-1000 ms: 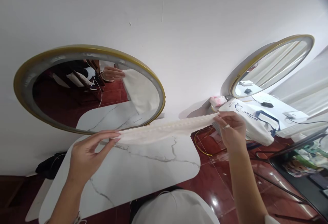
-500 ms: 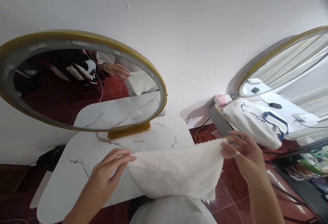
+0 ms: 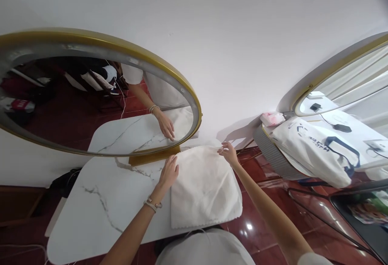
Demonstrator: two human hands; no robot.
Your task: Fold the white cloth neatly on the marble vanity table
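A white cloth [image 3: 204,186] lies spread flat on the right part of a white marble-look table [image 3: 103,200]. My left hand [image 3: 169,172] rests on the cloth's far left corner, fingers pressed down on its edge. My right hand [image 3: 228,153] pinches the far right corner at the table's edge. A beaded bracelet [image 3: 152,204] circles my left wrist. The round gold-framed mirror [image 3: 91,91] behind the table reflects my arm and the cloth.
A second gold-framed mirror [image 3: 342,77] stands at the right over another table holding a white printed bag [image 3: 312,150] and a small pink packet [image 3: 272,118]. Glossy red floor tiles [image 3: 266,224] lie between the tables. A dark bundle [image 3: 65,182] sits by the wall at left.
The cloth, held up stretched between both hands, has been lowered and spread flat on the table. Both hands moved forward to its far corners.
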